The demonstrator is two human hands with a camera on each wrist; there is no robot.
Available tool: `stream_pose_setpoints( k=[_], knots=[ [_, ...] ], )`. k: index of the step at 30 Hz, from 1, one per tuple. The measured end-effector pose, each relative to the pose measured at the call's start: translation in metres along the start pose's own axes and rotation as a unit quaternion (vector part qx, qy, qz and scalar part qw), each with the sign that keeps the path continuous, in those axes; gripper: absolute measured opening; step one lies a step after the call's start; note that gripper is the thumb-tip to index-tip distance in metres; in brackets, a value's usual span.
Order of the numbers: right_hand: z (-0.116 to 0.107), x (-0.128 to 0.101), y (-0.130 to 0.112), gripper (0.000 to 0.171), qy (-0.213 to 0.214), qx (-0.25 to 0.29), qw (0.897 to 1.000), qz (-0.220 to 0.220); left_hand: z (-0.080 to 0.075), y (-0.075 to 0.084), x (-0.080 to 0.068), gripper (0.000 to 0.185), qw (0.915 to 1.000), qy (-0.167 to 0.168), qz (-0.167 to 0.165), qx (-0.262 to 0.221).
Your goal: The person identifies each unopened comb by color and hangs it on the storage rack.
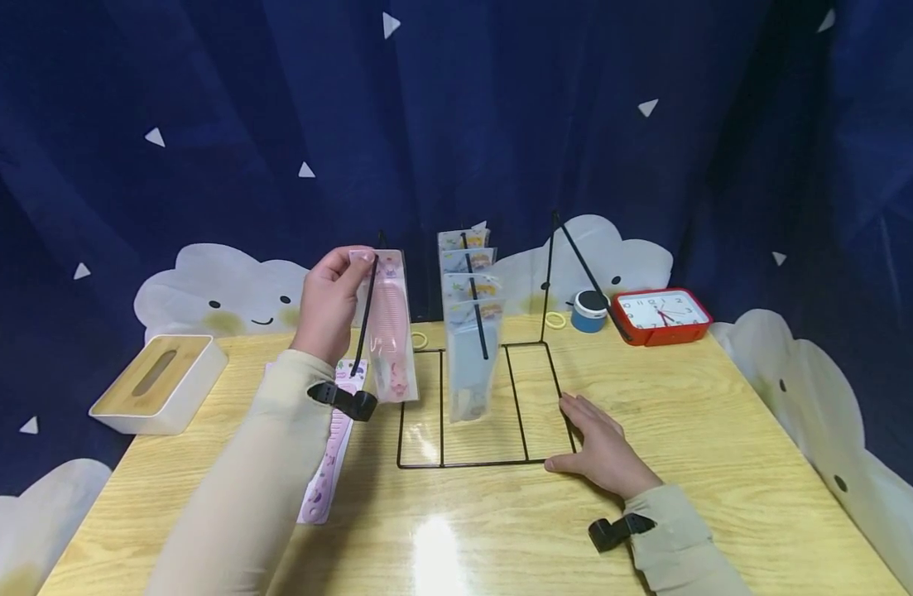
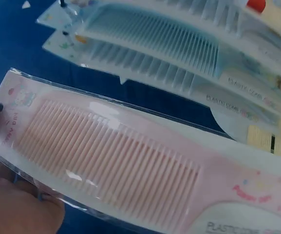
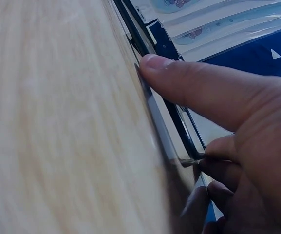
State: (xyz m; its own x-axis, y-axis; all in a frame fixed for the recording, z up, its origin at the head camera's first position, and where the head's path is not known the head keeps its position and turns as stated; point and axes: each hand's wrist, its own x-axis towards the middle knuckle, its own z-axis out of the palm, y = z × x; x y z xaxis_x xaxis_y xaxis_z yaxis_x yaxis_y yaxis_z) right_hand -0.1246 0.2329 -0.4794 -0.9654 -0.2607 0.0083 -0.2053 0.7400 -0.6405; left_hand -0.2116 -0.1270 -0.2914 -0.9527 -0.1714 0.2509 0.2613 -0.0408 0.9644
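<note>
My left hand [image 1: 343, 280] pinches the top of a packaged pink comb [image 1: 391, 335], held up at the left black hook [image 1: 365, 319] of a wire rack [image 1: 534, 343]. In the left wrist view the pink comb [image 2: 116, 161] fills the frame, my fingers [image 2: 13, 204] under its top end. Several packaged blue combs [image 1: 468, 331] hang on the middle hook; the blue combs [image 2: 179, 44] show behind the pink one. My right hand [image 1: 590, 430] lies flat on the rack's front right corner, thumb [image 3: 198, 87] pressed against the base wire [image 3: 130, 29]. A second pink comb package [image 1: 329, 463] lies under my left forearm.
A white tissue box with a wooden lid [image 1: 158, 381] stands at the table's left edge. A red clock [image 1: 660, 314] and a small blue pot [image 1: 590, 311] sit at the back right, with yellow rings [image 1: 555, 319] nearby. A dark blue curtain closes off the back.
</note>
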Motion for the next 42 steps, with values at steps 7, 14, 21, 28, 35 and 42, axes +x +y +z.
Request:
stream_pose_setpoints(
  k=[7, 14, 21, 28, 35, 42],
  knots=[
    [0.002, 0.0, -0.001, 0.107, 0.002, 0.003, 1.0, -0.002, 0.001, -0.003, 0.014, 0.01, 0.9999, 0.003, 0.01, 0.005],
    [0.004, 0.0, -0.002, 0.105, 0.006, 0.006, 1.0, -0.02, 0.0, -0.005, 0.019, 0.005, 0.9997, 0.014, 0.012, 0.014],
    [0.005, 0.0, -0.001, 0.104, 0.002, 0.012, 1.0, -0.011, -0.005, -0.011, 0.02, 0.008, 0.9994, 0.009, 0.006, 0.032],
    [0.004, -0.001, 0.0, 0.104, 0.0, 0.01, 1.0, -0.004, -0.023, -0.026, 0.017, 0.021, 0.9977, 0.018, -0.01, 0.064],
    [0.001, -0.001, -0.002, 0.101, 0.003, 0.002, 1.0, -0.007, -0.051, -0.062, 0.004, 0.038, 0.991, 0.022, -0.065, 0.115],
    [0.001, -0.002, -0.002, 0.094, 0.012, -0.003, 1.0, -0.017, -0.081, -0.104, -0.006, 0.041, 0.9656, -0.006, -0.133, 0.223]
  ],
)
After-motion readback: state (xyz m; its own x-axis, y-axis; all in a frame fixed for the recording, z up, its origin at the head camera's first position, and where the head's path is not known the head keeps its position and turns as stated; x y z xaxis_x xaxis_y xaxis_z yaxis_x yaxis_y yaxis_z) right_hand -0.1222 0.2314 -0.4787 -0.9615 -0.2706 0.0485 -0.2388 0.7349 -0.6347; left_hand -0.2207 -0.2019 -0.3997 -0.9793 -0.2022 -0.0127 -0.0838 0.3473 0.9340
